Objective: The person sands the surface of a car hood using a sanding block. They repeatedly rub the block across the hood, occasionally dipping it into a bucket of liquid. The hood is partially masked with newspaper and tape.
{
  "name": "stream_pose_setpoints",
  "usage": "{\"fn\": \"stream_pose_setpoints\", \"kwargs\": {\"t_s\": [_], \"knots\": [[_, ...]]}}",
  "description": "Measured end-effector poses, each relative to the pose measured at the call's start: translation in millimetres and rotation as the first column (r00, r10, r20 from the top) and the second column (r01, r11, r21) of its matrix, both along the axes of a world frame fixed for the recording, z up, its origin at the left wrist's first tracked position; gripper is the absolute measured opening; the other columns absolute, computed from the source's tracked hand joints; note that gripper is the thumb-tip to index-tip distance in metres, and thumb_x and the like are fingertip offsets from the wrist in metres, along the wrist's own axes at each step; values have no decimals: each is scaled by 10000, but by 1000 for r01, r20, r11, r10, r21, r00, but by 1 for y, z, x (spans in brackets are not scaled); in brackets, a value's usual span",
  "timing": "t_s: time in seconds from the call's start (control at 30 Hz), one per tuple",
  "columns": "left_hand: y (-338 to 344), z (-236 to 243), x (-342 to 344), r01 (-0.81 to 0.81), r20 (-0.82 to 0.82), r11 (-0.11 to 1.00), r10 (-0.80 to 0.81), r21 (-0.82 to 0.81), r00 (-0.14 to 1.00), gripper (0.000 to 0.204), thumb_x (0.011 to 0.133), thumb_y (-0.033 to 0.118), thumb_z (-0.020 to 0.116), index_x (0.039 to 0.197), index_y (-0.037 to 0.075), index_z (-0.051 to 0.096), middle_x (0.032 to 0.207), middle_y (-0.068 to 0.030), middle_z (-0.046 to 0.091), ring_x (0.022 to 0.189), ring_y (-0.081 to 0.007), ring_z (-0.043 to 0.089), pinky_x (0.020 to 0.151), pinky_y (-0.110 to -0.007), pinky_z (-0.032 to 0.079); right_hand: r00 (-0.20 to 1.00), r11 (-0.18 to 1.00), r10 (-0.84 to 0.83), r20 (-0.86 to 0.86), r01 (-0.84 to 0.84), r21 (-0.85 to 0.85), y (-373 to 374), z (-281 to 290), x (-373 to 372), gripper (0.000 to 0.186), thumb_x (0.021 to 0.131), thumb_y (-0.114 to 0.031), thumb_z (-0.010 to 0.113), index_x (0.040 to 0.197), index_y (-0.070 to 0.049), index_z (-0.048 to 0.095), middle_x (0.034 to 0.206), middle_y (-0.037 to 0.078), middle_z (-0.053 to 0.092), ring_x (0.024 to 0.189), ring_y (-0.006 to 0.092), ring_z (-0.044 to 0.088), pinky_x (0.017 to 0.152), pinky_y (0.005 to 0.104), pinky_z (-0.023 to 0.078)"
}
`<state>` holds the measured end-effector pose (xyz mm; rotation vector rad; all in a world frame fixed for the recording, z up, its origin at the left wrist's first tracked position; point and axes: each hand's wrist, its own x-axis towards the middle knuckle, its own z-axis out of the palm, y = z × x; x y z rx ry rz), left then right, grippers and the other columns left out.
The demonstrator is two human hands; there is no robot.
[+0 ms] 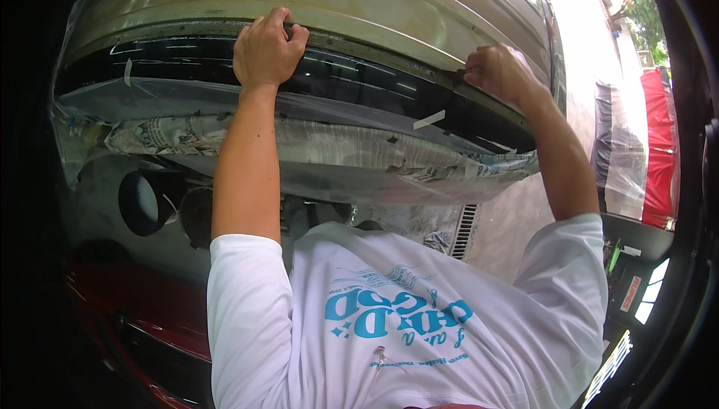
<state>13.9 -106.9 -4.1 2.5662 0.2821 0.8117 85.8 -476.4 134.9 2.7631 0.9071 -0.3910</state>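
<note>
Before me is the ridged, olive-tan roof (337,4) of a vehicle, its finish cloudy and patchy. Along the roof's edge runs a dull, worn strip (374,51) above a dark glass pane (344,79). My left hand (268,48) is closed at this strip, left of the middle, knuckles up; whatever its fingers hold is hidden. Farther right, my right hand (500,72) is also closed by the same edge. A small dark piece shows at its fingertips, too little of it to name.
Clear plastic film and newspaper (322,139) hang below the glass, with bits of masking tape (429,120). A floor drain grate (464,231) lies below. Dark red bodywork (142,300) is at lower left. Red and black sheets (657,147) hang at the right.
</note>
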Motion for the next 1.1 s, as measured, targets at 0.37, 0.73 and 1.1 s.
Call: {"fn": "stream_pose_setpoints", "kwargs": {"t_s": [0.37, 0.73, 1.1], "knots": [[-4, -5, 0, 0, -24, 1000, 0, -17, 1000, 294, 874, 339, 700, 1093, 145, 727, 792, -29, 693, 788, -277, 675, 764, -428, 539, 958, 996, -79, 277, 89, -23, -4, -26, -65, 171, 939, -254, 708, 929, -85, 732, 981, 122, 708, 875, 369, 731, 794, 495, 586], [-3, 1, 2, 16, -73, 1000, -17, -20, 997, 312, 862, 363, 701, 1086, 149, 734, 779, -30, 693, 779, -265, 679, 763, -416, 541, 988, 998, -63, -139, 60, -30, 13, 13, 21, 189, 835, -225, 809, 939, -70, 786, 919, 155, 769, 913, 349, 739, 835, 462, 579], [-1, -2, 3, 25, -37, 1000, -25, 17, 999, 303, 876, 374, 715, 1094, 164, 723, 789, -16, 682, 798, -270, 680, 778, -428, 547, 961, 994, -108, 256, 108, 13, -8, -21, -57, 216, 973, -313, 693, 988, -103, 740, 1021, 114, 710, 890, 377, 728, 807, 513, 584]]}}
